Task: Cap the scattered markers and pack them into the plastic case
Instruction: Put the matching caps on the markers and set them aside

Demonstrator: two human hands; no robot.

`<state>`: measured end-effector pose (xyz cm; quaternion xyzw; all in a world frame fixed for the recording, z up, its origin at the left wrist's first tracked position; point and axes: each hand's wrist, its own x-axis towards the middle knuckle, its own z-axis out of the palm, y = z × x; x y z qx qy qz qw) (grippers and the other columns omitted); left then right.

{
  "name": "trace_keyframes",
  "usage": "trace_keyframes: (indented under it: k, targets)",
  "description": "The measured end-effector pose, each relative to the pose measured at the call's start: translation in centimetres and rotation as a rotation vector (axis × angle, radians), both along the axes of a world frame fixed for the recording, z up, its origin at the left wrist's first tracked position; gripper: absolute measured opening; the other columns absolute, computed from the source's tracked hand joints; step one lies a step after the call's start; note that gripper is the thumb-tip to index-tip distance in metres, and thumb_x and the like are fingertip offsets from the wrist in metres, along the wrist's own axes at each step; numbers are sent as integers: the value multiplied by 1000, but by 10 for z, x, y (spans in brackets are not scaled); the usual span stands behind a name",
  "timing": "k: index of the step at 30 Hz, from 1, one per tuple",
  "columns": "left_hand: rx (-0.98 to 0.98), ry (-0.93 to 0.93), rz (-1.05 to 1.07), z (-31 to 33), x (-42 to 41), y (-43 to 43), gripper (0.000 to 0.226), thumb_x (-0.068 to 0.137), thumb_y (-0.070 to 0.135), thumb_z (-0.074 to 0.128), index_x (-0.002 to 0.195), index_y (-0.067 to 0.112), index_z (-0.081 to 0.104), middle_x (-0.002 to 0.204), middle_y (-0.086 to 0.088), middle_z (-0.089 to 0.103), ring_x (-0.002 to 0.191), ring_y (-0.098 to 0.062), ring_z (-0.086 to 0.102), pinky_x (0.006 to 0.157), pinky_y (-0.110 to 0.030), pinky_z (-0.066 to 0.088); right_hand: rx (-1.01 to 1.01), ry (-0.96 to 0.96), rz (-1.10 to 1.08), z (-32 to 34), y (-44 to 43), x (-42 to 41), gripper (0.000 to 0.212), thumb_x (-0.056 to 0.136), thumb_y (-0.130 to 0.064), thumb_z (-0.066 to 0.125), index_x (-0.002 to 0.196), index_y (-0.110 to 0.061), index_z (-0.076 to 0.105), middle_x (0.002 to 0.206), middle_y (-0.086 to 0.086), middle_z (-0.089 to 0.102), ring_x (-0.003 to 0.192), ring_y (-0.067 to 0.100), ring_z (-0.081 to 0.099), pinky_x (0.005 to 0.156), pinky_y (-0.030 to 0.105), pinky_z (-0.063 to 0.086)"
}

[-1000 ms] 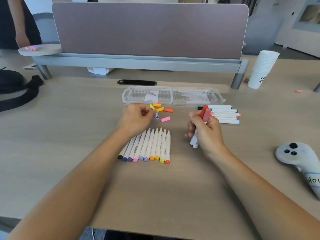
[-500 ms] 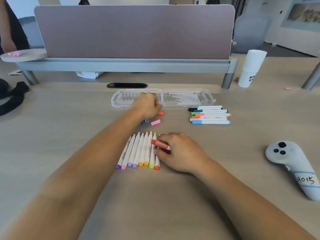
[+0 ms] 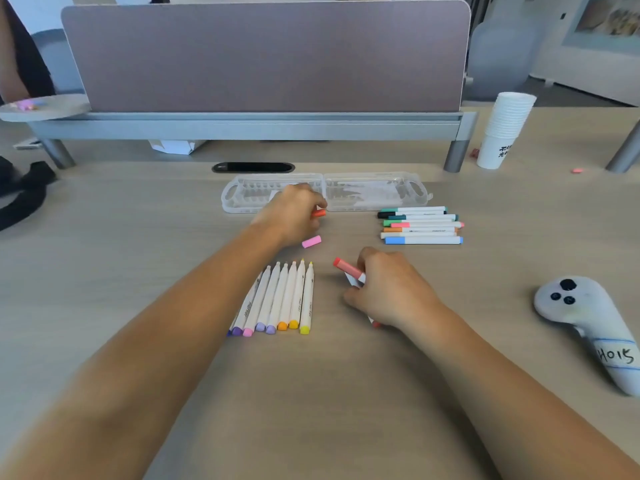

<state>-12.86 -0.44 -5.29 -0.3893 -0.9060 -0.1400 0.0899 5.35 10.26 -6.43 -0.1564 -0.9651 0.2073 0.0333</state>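
Observation:
The clear plastic case (image 3: 377, 194) lies open and flat at the back of the desk. My left hand (image 3: 289, 213) rests in front of its left half, fingers closed on an orange-red cap (image 3: 319, 213). A loose pink cap (image 3: 311, 241) lies just below that hand. Several uncapped white markers (image 3: 277, 299) lie side by side in a row at the centre. My right hand (image 3: 389, 287), to the right of that row, grips markers, one with a red cap (image 3: 348, 268) sticking out up-left. Several capped markers (image 3: 420, 225) are stacked to the right of the case.
A grey handheld controller (image 3: 588, 327) labelled H015 lies at the right. A stack of white paper cups (image 3: 504, 129) stands back right. A desk divider (image 3: 266, 60) on a grey rail closes the back. A black strap (image 3: 24, 192) lies at the left edge.
My right hand has pulled away from the marker row to its right, taking markers with it. My left hand stays by the case, now pinching an orange-red cap.

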Motion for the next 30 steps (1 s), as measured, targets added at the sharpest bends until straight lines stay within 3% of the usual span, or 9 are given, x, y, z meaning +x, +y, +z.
trace_keyframes:
  k: [5,7,9,12,16,19,23,26,30]
  targets:
    - [322,-274,15,-6,19,-40,21,89,11,69,108,20,71,97,3,68,82,-12,65,82,-31,54,-70,41,-62,3,2,-1,22,82,-35,65,75,-16,56,72,3,55,61,21,52,49,27,34]
    - [381,-359,-25,-9,31,-57,24,94,10,63,113,24,65,91,6,66,79,-7,63,73,-24,51,-117,56,-67,4,3,-1,24,82,-35,65,69,-18,54,66,1,53,59,20,51,49,28,33]
    - [449,-403,-69,-9,46,-71,23,95,5,60,106,25,64,87,9,62,70,1,57,66,-16,45,-168,99,-62,6,2,1,28,84,-36,64,66,-19,51,63,-1,50,57,17,49,50,28,31]
    - [499,-409,-72,-11,62,-83,27,92,6,64,90,32,65,91,3,68,76,-10,63,73,-28,54,-188,163,-15,8,-1,2,22,85,-31,62,73,-14,55,66,2,52,63,20,48,53,31,32]
    - [541,-459,-59,-12,73,-89,31,89,3,67,85,34,66,87,3,70,76,-11,65,81,-33,56,-218,251,85,5,-7,2,19,86,-24,58,74,-10,54,64,4,50,61,20,43,54,33,30]
    - [697,-598,-27,-9,75,-88,26,87,-3,68,89,23,68,87,-1,69,73,-15,68,78,-31,58,-291,280,143,3,-11,3,12,87,-21,57,79,-12,60,67,6,55,60,17,42,55,32,32]
    - [1027,-916,26,-5,76,-86,12,90,4,67,101,8,65,85,-8,72,72,-13,67,70,-25,57,-399,278,213,4,-14,5,26,88,-16,57,68,-32,55,56,-17,52,51,5,40,50,20,32]
    - [1113,-1046,43,-6,76,-84,10,92,9,65,102,9,66,88,-9,72,72,-13,65,68,-24,55,-419,283,269,4,-16,7,32,89,-13,58,66,-35,53,56,-19,51,53,5,40,51,21,33]
    - [1144,-1079,70,-7,75,-83,11,93,9,63,103,9,68,93,-12,71,75,-14,66,71,-24,55,-429,275,325,0,-16,6,16,86,-21,57,73,-30,57,59,-16,50,55,7,41,56,28,35]
